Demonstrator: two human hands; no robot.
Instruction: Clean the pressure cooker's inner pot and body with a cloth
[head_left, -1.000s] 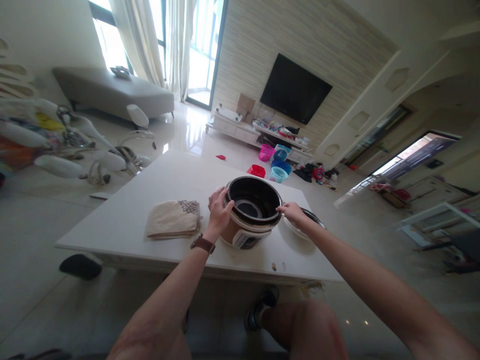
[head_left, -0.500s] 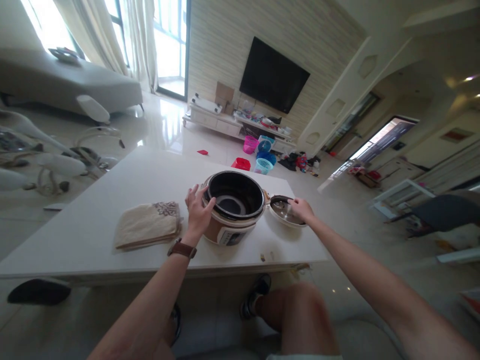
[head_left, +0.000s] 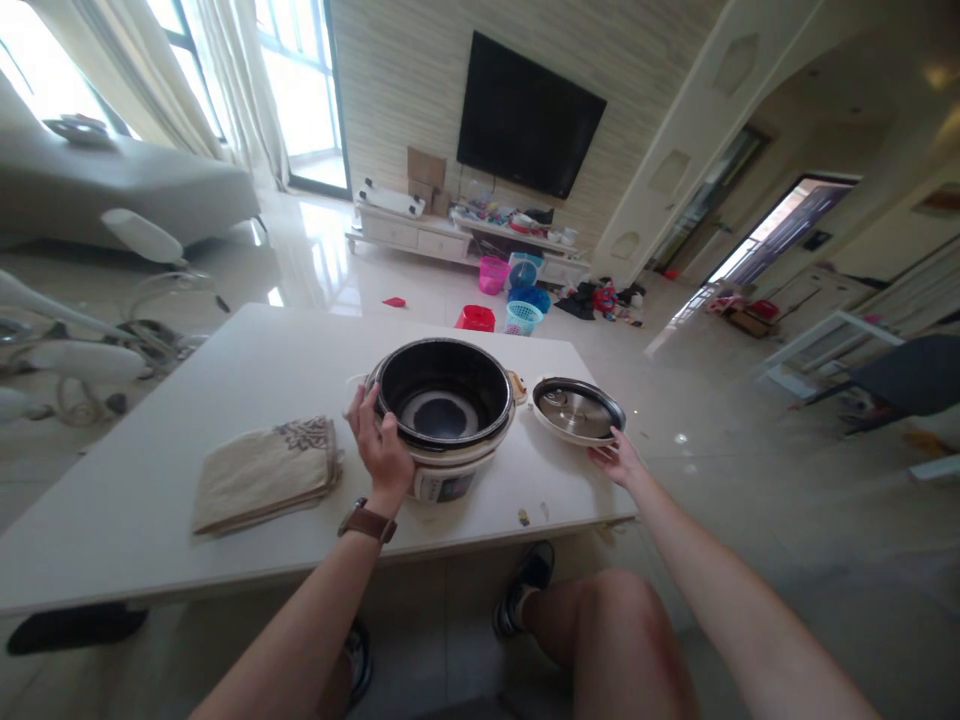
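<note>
Rice cooker (head_left: 444,420) stands open at the middle of the white bench (head_left: 150,480). The left hand (head_left: 382,452) grips its rim at 9 o'clock. The right hand (head_left: 616,460), fingers loose, touches the lid (head_left: 577,410) lying at the cooker's 3 o'clock. A folded cloth (head_left: 262,472) lies farther out at 9 o'clock.

A white table (head_left: 247,365) carries a lidless rice cooker (head_left: 442,420) near its front edge. Left of the cooker lies a folded beige cloth (head_left: 262,475); right of the cooker, just beside it, lies a round lid (head_left: 578,410); small crumbs (head_left: 523,517) sit in front of the cooker
</note>
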